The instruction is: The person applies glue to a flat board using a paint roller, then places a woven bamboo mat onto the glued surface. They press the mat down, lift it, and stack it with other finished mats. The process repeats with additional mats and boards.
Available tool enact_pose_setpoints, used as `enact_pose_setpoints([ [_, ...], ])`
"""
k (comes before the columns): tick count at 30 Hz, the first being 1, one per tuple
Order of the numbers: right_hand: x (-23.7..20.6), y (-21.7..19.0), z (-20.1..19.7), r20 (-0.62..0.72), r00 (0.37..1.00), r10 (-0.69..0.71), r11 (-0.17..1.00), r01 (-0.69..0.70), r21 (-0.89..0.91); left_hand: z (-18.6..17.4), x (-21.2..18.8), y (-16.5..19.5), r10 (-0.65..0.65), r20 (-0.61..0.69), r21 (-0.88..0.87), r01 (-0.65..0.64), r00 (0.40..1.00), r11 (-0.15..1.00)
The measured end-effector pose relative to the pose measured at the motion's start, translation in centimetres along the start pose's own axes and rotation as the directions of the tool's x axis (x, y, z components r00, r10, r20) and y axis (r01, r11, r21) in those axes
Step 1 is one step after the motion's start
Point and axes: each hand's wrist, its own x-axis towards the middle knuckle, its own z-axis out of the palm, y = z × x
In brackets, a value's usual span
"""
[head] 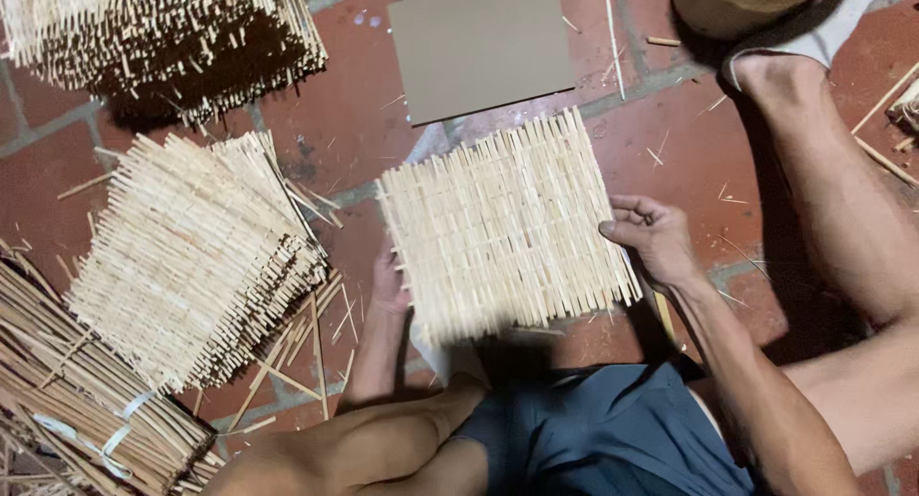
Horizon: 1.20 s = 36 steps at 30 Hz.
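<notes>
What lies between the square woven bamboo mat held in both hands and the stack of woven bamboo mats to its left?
In the head view, only red brick floor with a few loose bamboo splints separates the held mat from the stack.

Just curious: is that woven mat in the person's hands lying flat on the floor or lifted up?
Lifted: the woven mat is gripped at both side edges by the left hand and right hand.

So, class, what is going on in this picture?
A person sitting on a red brick floor holds a square woven bamboo mat between both hands. The left hand grips its left edge, mostly hidden behind it, and the right hand holds its right edge. A stack of finished mats lies to the left, with a bundle of bamboo strips beside it and a grey board lies beyond.
</notes>
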Motion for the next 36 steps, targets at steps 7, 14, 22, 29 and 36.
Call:
enact_pose_setpoints([
  [7,4.8,3.7,-2.2,-0.159,0.981,0.111,0.990,-0.123,-0.066,-1.1,1.3,-1.9,-0.092,-0.078,0.405,0.116,0.993,0.907],
  [14,5.3,7.1,-4.7,-0.043,0.998,0.036,0.988,-0.042,-0.147,-2.6,3.7,-4.3,0.191,-0.327,0.506,0.001,0.925,0.862],
  [22,5.2,8.4,-5.5,-0.045,0.993,0.111,0.989,-0.115,-0.094,-3.4,3.0,-5.8,0.358,-0.408,0.550,-0.086,0.840,0.831],
  [29,3.8,7.3,-4.8,-0.048,0.993,0.105,0.980,-0.112,-0.163,-2.4,2.7,-5.7,0.343,-0.434,0.563,-0.047,0.833,0.825],
  [36,3.4,7.5,-3.1,-0.146,0.988,0.042,0.990,-0.061,-0.127,-2.5,2.7,-5.7,0.337,-0.423,0.558,-0.051,0.841,0.828],
])
